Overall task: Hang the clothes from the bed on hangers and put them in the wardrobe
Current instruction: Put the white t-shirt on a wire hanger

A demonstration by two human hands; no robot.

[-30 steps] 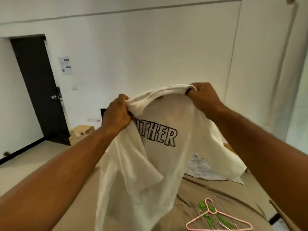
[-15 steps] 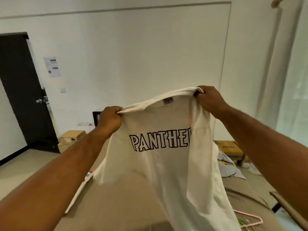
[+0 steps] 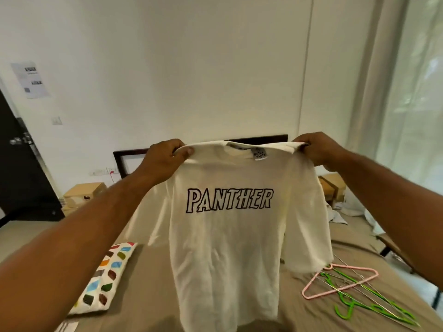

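Your left hand (image 3: pixel 165 159) and right hand (image 3: pixel 316 149) are each clamped on a shoulder of the white T-shirt (image 3: pixel 227 236), holding it spread between them, "PANTHER" print facing you. It hangs below your hands over the bed (image 3: pixel 148 295). Below your right hand, pink and green hangers (image 3: pixel 347 286) lie on the bed; below your left, a patterned pillow (image 3: pixel 105 276)
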